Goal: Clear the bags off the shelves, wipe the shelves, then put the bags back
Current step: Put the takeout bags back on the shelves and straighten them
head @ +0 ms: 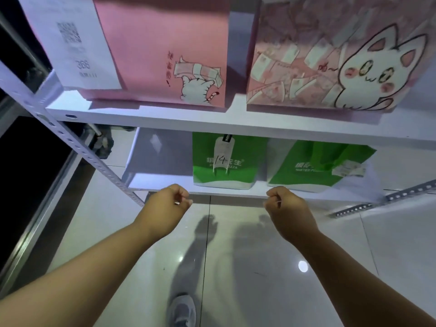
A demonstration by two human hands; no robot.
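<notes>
Two pink cat-print paper bags stand on the upper white shelf (165, 118): one on the left (153, 48) with a white receipt stuck on it, one on the right (330, 57). On the lower shelf (165, 185) stand two green bags, the left one (226, 161) tagged "14", the right one (316, 166) leaning with a receipt on it. My left hand (168, 204) and my right hand (286, 205) hover in front of the lower shelf's edge. Both have curled fingers and hold nothing.
A perforated white metal upright (94, 161) runs diagonally at the left, and another rail (387, 199) lies at the lower right. Glossy white floor tiles (247, 267) spread below, with my grey shoe (181, 311) on them. A dark glass panel is at far left.
</notes>
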